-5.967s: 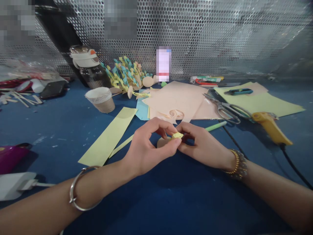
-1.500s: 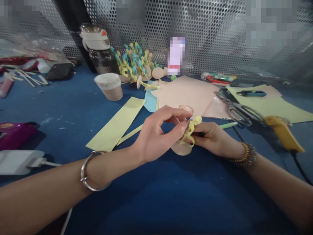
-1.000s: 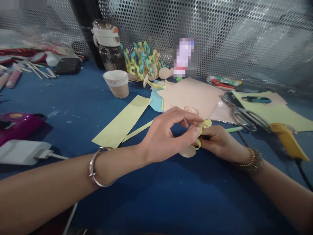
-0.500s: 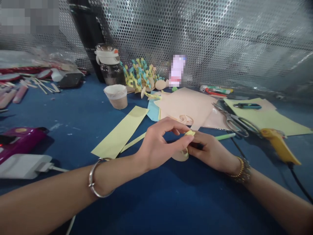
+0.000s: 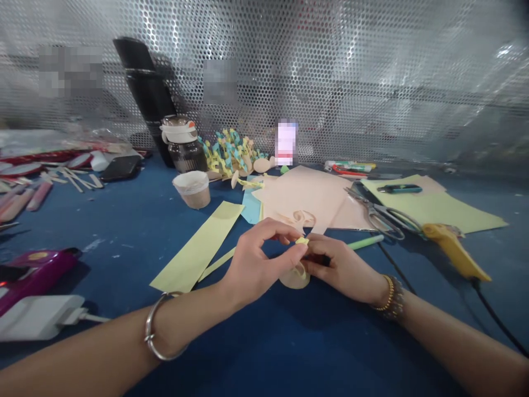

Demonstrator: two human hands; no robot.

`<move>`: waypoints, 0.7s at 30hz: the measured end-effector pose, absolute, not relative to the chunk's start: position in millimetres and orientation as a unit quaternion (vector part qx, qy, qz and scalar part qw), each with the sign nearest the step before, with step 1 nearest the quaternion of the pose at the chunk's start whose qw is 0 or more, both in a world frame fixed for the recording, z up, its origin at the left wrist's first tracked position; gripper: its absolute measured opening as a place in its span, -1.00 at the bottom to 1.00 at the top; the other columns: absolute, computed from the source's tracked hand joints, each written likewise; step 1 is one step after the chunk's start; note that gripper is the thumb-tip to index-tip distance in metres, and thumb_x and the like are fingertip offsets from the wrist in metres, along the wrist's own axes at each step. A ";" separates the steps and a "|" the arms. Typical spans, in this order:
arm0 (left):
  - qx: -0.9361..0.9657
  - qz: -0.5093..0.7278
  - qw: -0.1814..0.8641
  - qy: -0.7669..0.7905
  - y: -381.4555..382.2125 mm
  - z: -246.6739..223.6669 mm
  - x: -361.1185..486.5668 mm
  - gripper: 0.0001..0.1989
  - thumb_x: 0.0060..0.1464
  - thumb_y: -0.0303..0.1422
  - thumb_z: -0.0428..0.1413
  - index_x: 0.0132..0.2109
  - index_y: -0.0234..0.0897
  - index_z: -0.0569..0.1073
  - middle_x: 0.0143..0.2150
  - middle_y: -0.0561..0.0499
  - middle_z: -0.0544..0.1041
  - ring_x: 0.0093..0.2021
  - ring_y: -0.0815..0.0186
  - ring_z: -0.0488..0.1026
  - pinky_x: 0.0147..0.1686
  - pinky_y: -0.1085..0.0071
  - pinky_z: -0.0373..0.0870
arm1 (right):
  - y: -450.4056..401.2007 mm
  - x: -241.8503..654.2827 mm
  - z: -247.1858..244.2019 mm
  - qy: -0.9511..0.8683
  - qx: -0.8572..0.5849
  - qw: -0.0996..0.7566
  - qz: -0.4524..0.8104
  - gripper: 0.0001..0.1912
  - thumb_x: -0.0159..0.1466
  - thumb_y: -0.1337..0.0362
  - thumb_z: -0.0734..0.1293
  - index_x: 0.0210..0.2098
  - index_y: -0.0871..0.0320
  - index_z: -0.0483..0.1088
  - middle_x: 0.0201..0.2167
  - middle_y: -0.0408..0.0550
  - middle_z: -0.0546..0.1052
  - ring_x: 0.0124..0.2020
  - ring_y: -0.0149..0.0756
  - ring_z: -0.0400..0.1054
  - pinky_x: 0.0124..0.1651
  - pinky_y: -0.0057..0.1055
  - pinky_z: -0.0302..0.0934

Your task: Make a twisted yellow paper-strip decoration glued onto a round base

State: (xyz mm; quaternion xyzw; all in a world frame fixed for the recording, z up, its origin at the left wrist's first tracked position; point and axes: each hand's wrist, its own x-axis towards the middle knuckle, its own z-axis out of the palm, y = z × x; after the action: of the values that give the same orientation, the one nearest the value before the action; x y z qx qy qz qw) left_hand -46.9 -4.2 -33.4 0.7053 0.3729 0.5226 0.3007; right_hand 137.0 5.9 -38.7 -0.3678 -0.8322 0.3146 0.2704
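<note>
My left hand [image 5: 264, 259] pinches a small folded yellow paper piece [image 5: 302, 241] between thumb and fingertips. Against its other side my right hand [image 5: 341, 268] is closed, the bent fingers gripping the same piece; part of that grip is hidden. Just below the fingers is a pale round disc [image 5: 295, 279] with a curled paper strip on it. A narrow yellow strip [image 5: 217, 264] and a wide yellow paper strip [image 5: 198, 245] lie left of my left hand. Behind the hands rest pale pink sheets [image 5: 306, 190] with a curled offcut.
Scissors [image 5: 382, 215], a yellow glue gun [image 5: 457, 251] with its cord, and a green stick [image 5: 366, 242] lie to the right. A paper-lined cup [image 5: 192, 190], a bottle [image 5: 185, 151] and small paper flowers [image 5: 231, 151] stand behind. A purple device [image 5: 37, 273] and white charger [image 5: 41, 317] are left.
The camera view has tilted up and shifted slightly, so the table things sit lower in the picture. Both hands keep nearly the same pinch on the yellow paper piece.
</note>
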 end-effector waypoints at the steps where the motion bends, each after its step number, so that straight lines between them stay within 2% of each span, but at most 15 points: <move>1: 0.706 0.522 0.301 0.372 -4.4 -33.2 -46.9 -0.92 0.00 -0.43 0.17 -0.28 -0.24 0.46 -0.30 0.02 0.51 -0.31 0.36 0.45 -0.27 0.39 0.44 | 6.2 137.2 -39.0 -0.832 -0.367 0.273 0.313 -0.87 0.17 0.50 0.29 -0.39 0.15 0.41 -0.36 -0.13 0.40 -0.40 -0.46 0.28 -0.37 -0.49 0.21; 9: 0.712 0.513 0.301 0.373 -6.4 -32.9 -47.6 -0.93 0.01 -0.43 0.16 -0.29 -0.24 0.45 -0.31 0.03 0.50 -0.32 0.37 0.44 -0.27 0.39 0.43 | 6.7 136.0 -39.5 -0.828 -0.375 0.273 0.314 -0.87 0.14 0.51 0.30 -0.41 0.16 0.38 -0.42 -0.18 0.35 -0.48 -0.50 0.22 -0.43 -0.52 0.17; 16: 0.708 0.513 0.307 0.375 -5.7 -32.3 -48.1 -0.92 0.01 -0.43 0.16 -0.28 -0.25 0.45 -0.31 0.02 0.50 -0.31 0.36 0.44 -0.26 0.38 0.42 | 6.6 135.9 -40.0 -0.832 -0.368 0.274 0.312 -0.85 0.15 0.52 0.30 -0.39 0.16 0.40 -0.37 -0.14 0.39 -0.42 -0.47 0.27 -0.39 -0.51 0.19; 21: 0.709 0.510 0.310 0.376 -6.3 -32.6 -48.2 -0.93 0.01 -0.42 0.16 -0.29 -0.24 0.44 -0.31 0.02 0.49 -0.31 0.36 0.43 -0.25 0.37 0.41 | 6.2 134.6 -39.4 -0.834 -0.365 0.276 0.309 -0.86 0.15 0.51 0.30 -0.41 0.16 0.40 -0.40 -0.16 0.37 -0.45 -0.48 0.25 -0.41 -0.51 0.19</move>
State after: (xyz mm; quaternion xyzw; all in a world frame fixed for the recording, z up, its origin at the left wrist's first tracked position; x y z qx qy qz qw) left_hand -48.2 -6.3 -32.6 0.7091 0.3759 0.5098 0.3098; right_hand 134.6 6.2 -39.4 -0.3652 -0.8337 0.3089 0.2759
